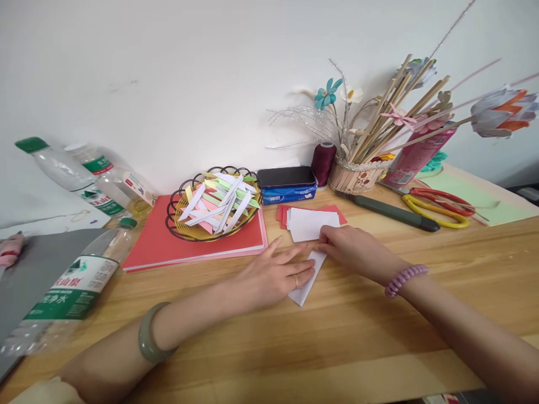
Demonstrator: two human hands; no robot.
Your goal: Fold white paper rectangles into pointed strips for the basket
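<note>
A narrow folded strip of white paper (304, 290) lies slantwise on the wooden table. My left hand (275, 276) rests on it with fingers spread, the fingertips pressing its left edge. At the strip's far end, the curled fingers of my right hand (334, 247) are closed on the paper; its thumb and fingertips are partly hidden. Just beyond, a stack of white paper slips (309, 223) lies on top of red paper slips (342, 215). To the left, a basket (172, 220) holds several folded strips in white, green, pink and yellow.
Red paper sheets (147, 247) lie under the basket. A phone (286, 176) rests on a blue packet (288, 193), beside a spool of dark thread (323, 163). Rightward are a dark green cutter (391, 212), scissors (442, 210) and a flower basket (356, 177). Plastic bottles (76, 286) lie left.
</note>
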